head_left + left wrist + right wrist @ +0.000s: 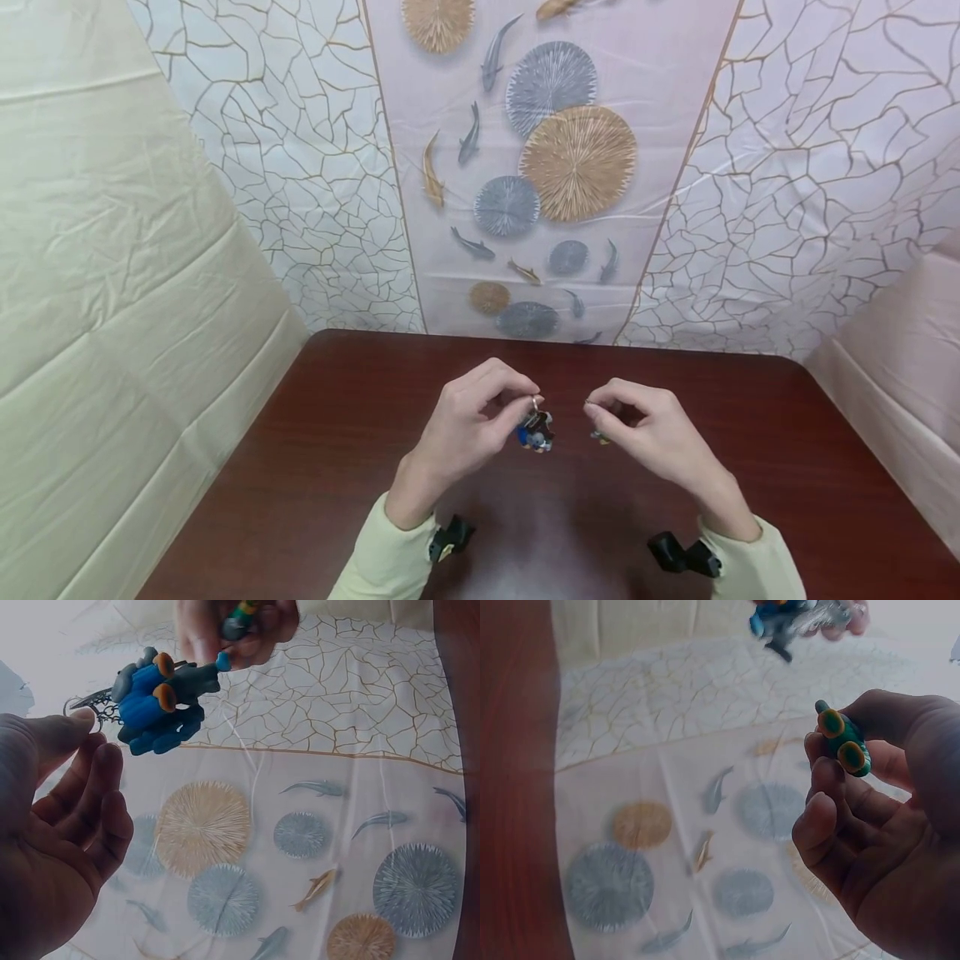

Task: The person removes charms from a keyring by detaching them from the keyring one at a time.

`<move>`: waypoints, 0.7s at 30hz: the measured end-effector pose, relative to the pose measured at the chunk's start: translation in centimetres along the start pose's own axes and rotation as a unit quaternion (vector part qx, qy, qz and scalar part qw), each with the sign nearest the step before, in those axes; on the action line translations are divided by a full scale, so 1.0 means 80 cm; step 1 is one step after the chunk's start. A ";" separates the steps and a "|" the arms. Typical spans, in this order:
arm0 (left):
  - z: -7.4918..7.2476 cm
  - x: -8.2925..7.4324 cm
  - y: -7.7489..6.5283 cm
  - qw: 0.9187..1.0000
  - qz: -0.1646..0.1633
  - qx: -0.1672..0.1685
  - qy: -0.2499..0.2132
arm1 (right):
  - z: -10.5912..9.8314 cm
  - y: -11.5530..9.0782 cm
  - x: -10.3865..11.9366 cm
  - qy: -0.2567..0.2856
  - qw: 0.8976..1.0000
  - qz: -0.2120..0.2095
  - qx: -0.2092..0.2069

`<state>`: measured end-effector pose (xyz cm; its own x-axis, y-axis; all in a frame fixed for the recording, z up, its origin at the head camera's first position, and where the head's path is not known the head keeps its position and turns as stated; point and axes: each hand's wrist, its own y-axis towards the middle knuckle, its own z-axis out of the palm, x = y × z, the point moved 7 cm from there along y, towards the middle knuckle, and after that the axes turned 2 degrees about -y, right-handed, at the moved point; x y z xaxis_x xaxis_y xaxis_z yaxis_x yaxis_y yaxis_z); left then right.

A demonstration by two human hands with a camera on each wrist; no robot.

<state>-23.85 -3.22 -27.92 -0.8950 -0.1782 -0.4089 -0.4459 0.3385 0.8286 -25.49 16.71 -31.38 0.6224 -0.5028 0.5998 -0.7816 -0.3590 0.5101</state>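
My left hand (474, 408) pinches the metal ring of a keychain (536, 435) between thumb and fingertips. A blue and grey toy figure with orange feet hangs from it on a short chain, clearest in the left wrist view, where the keychain (154, 697) also shows a flat dark tag. To its right, my right hand (651, 423) pinches a small green figure (844, 742) with yellow-orange feet. Part of that figure is hidden behind the fingers. Both hands are raised over the table, a small gap apart.
Below the hands lies a dark red-brown table (330, 467) with rounded far corners. A patterned cloth (525, 250) with fish and round leaf shapes hangs behind it, and a pale cloth (112, 292) flanks the left side. Each wrist wears a black camera mount (452, 538).
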 end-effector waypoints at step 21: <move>-0.002 -0.007 0.000 1.000 0.017 0.001 -0.023 | -0.017 -0.028 -0.087 -0.085 0.992 0.092 0.025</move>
<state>-23.32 -3.24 -27.64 -0.9091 -0.1232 -0.3980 -0.4153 0.3451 0.8417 -28.07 22.12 -35.84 0.4560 -0.6872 0.5656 -0.8852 -0.2846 0.3679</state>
